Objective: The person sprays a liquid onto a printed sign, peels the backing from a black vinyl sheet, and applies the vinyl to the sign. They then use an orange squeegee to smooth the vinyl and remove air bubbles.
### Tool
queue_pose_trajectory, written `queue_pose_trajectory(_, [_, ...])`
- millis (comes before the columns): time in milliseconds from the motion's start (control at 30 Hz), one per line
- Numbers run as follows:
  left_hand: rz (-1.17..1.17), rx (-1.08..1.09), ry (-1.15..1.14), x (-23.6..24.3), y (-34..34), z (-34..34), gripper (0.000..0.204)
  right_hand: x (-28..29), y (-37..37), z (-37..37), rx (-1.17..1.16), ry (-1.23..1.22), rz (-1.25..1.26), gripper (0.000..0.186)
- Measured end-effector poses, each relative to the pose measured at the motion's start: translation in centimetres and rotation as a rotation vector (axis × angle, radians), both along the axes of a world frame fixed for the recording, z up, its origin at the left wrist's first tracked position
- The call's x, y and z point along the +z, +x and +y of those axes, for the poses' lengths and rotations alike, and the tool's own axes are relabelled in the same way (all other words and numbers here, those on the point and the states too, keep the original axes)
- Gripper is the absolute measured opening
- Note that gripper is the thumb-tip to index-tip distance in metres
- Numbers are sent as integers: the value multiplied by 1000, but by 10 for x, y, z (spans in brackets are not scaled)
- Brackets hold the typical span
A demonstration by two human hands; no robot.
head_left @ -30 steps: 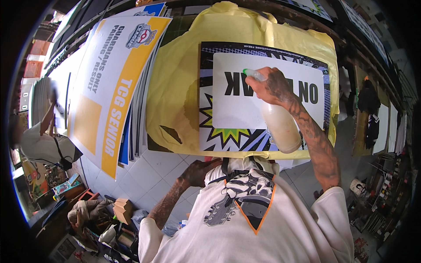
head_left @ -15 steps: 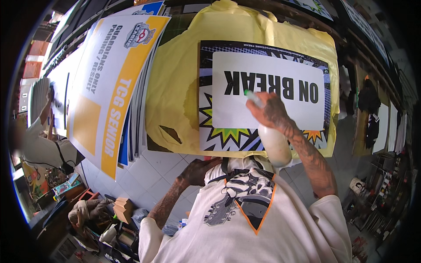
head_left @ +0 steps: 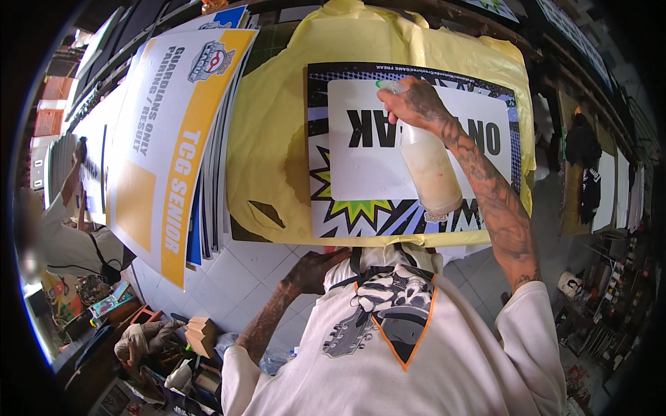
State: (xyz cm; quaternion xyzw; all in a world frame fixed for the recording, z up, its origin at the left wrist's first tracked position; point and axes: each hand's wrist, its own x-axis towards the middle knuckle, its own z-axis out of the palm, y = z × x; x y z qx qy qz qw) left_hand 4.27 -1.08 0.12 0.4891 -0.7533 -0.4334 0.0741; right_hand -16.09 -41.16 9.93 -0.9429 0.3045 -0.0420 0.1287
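Over the middle of a flat rectangular board with a purple, black and white pattern [head_left: 326, 223], a translucent plastic spray bottle with cloudy, pale contents [head_left: 433, 173] is held by the right hand [head_left: 417, 104], whose fingers are wrapped around its neck. The bottle is slanted, its green-tipped nozzle [head_left: 390, 87] pointed to the left and its rounded base turned toward the near edge; whether the base is touching the board cannot be told. Well apart from it, the left hand [head_left: 316, 272] is placed low at the near side, by the waist; whether anything is gripped there cannot be seen. The board is laid on a crinkled yellow sheet [head_left: 270, 104]. On its face, a white panel with rounded corners [head_left: 368, 170] is printed with bold black lettering, seen upside down, and a spiky green starburst [head_left: 357, 211] is shown at the near left.
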Motion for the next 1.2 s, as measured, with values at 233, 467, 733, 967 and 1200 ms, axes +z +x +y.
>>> queue_pose_trajectory(233, [25, 25, 14, 2, -5, -2, 93, -3, -21, 37, -150, 186, -44, 27])
queue_pose_trajectory(467, [26, 59, 20, 0, -10, 7, 91, 24, -71, 133, -260, 297, -142, 25])
queue_pose_trajectory(733, [68, 11, 19, -5, -3, 7, 91, 36, -103, 182, -409, 477, -95, 26])
queue_pose_trajectory(967, [83, -80, -37, -6, 12, -6, 92, 25, -91, 115, -529, 420, -301, 25])
queue_pose_trajectory(1200, [107, -63, -65, -8, 16, -13, 90, 11, -65, 48, -247, 50, -31, 19])
